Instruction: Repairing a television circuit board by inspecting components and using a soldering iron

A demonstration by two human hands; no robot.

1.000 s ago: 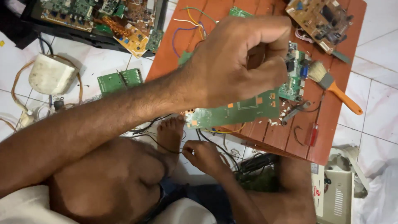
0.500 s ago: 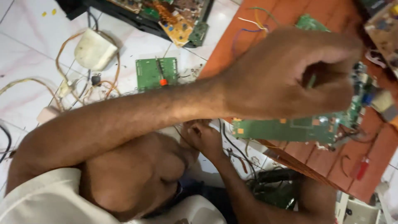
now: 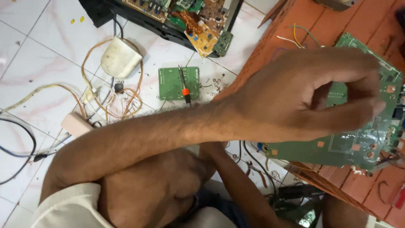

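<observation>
My left hand hovers loosely curled, holding nothing I can see, just above the green circuit board on the orange table. The board looks unfinished, wires loose beside it. My right hand is hidden.

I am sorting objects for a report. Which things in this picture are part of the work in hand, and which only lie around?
In hand:
left hand, curled
large green circuit board under it
orange wooden surface

Lying about:
small green board
tool with orange band
white cup-shaped part
tangled wires
opened device
</observation>
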